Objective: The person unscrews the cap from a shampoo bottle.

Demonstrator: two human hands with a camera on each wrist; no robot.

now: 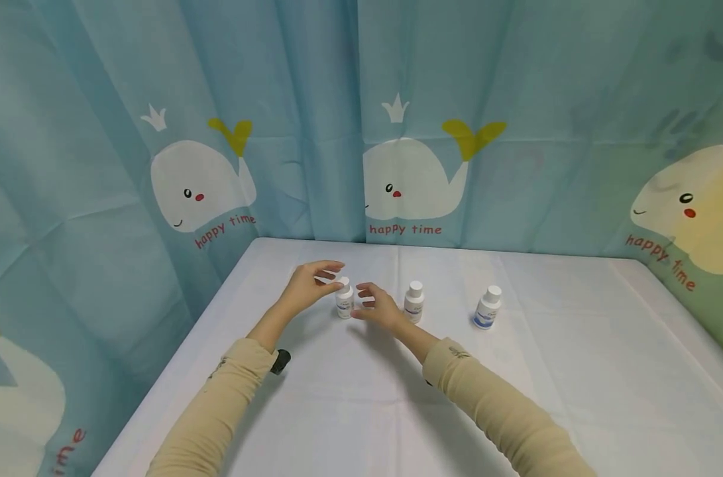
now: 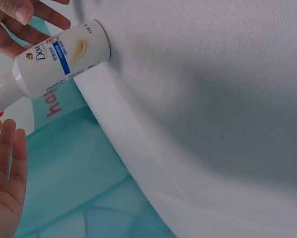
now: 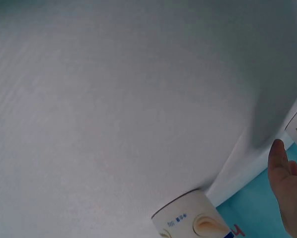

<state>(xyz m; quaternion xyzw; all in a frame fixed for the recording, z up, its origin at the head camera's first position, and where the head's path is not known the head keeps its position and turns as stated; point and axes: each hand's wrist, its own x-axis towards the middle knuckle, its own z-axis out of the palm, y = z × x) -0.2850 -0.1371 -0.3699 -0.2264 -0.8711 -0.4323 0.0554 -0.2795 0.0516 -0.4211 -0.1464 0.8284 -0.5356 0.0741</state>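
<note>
Three small white bottles stand upright on the table. The leftmost bottle (image 1: 344, 305) lies between my two hands. My left hand (image 1: 306, 289) is at its left, near cap height, with the thumb tip overlapping the cap in the head view. In the left wrist view, that hand shows spread fingers apart from the bottle (image 2: 64, 57), whose label has a blue stripe. To the right of the bottle is my right hand (image 1: 382, 309), fingers loosely bent around air. Behind its wrist is the middle bottle (image 1: 414, 301). Neither hand appears to grip anything.
The third bottle (image 1: 488, 309) stands farther right, with a blue band on its label. A white cloth covers the table (image 1: 349, 424). Blue curtains (image 1: 319, 79) with whale prints hang at the back and sides. A dark device (image 1: 281, 362) sits at my left wrist.
</note>
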